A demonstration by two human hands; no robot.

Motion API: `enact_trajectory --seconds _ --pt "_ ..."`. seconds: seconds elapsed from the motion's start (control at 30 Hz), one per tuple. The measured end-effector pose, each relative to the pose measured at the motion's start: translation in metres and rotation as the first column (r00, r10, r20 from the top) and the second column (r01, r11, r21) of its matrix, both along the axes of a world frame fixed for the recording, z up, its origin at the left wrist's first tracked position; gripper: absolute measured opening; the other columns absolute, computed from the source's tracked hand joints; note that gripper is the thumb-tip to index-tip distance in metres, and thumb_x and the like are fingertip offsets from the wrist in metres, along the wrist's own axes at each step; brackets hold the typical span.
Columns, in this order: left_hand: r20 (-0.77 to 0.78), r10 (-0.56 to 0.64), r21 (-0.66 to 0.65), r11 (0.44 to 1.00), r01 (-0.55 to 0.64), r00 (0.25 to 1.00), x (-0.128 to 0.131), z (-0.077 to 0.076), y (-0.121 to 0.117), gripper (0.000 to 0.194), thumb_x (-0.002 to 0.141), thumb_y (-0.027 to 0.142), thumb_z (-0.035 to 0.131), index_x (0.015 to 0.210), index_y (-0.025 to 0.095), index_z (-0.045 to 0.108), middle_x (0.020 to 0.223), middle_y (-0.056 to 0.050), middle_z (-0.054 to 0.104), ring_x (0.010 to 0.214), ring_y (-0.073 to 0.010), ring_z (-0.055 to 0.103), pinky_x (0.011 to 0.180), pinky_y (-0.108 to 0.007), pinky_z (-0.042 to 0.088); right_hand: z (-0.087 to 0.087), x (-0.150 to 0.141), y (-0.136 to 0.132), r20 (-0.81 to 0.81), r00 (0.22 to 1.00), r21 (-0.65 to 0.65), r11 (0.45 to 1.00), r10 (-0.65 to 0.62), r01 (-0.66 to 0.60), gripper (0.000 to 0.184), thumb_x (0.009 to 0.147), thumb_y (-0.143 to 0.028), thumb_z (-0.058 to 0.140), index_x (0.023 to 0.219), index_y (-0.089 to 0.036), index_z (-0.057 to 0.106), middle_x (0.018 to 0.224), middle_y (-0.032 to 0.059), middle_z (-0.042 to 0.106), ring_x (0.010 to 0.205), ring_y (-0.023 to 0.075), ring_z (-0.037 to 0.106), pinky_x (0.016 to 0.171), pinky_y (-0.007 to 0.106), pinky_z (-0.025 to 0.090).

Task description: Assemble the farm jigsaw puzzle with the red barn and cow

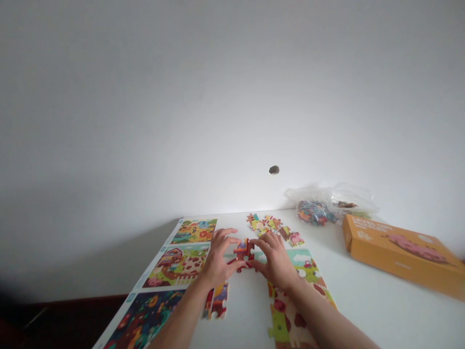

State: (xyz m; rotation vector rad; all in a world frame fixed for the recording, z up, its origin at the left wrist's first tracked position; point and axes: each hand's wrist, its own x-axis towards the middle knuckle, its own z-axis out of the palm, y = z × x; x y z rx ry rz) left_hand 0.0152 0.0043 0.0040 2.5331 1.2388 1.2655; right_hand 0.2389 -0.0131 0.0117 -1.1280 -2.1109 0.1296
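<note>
Red and purple jigsaw pieces (243, 251) lie between my two hands over the white table. My left hand (219, 258) grips their left side, thumb at the lower edge and index finger near the upper left. On the right side, the thumb and index finger of my right hand (275, 259) pinch them. Whether the pieces are fully joined I cannot tell. Below my left hand lies a small joined section (219, 301) in red and purple. Partly under my right forearm is a larger joined puzzle section (279, 317) with a cow and green fields.
Loose puzzle pieces (274, 225) lie beyond my hands. A picture sheet (194, 232) with several farm and animal scenes runs along the left edge. An orange box (399, 252) stands at the right, with clear plastic bags (327, 206) of pieces behind it, near the wall.
</note>
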Motion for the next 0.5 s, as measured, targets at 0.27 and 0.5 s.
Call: enact_trajectory --seconds 0.27,0.5 --pt "0.003 -0.004 -0.012 1.0 0.004 1.0 -0.0011 0.0013 -0.0007 0.044 0.066 0.025 0.084 0.103 0.025 0.06 0.13 -0.009 0.055 0.125 -0.0316 0.047 0.108 -0.052 0.037 0.0025 0.0 -0.0018 0.016 1.0 -0.002 1.0 -0.012 0.012 0.048 0.075 -0.024 0.082 0.119 -0.026 0.063 0.105 0.0054 0.061 0.1 0.0249 0.052 0.09 0.04 0.041" --pt "-0.001 0.004 -0.022 1.0 -0.004 1.0 -0.0007 0.0026 -0.0016 0.041 0.067 0.03 0.083 0.101 0.024 0.062 0.131 -0.01 0.055 0.125 -0.0325 0.047 0.107 -0.053 0.038 0.0034 0.0006 -0.0009 0.017 1.0 0.002 1.0 -0.013 0.013 0.048 0.076 -0.03 0.083 0.119 -0.027 0.063 0.106 0.0061 0.061 0.101 0.0254 0.052 0.09 0.041 0.041"
